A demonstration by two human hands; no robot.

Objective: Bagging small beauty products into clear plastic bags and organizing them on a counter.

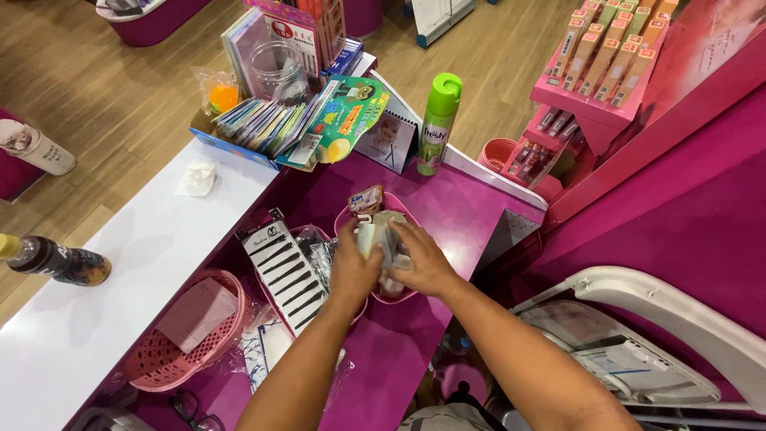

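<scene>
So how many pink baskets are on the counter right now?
3. A round mesh basket at the lower left, a middle basket behind the hairpin card, and the basket under both hands. More may sit out of view.

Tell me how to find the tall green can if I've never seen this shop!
Look at the purple counter where it meets the raised white ledge. Beyond the hands, to the right of the box of colourful cards, stands the tall spray can. It alone is bright green, slim and upright, with a rounded cap.

Green spray can [438,120] — white label.
</scene>
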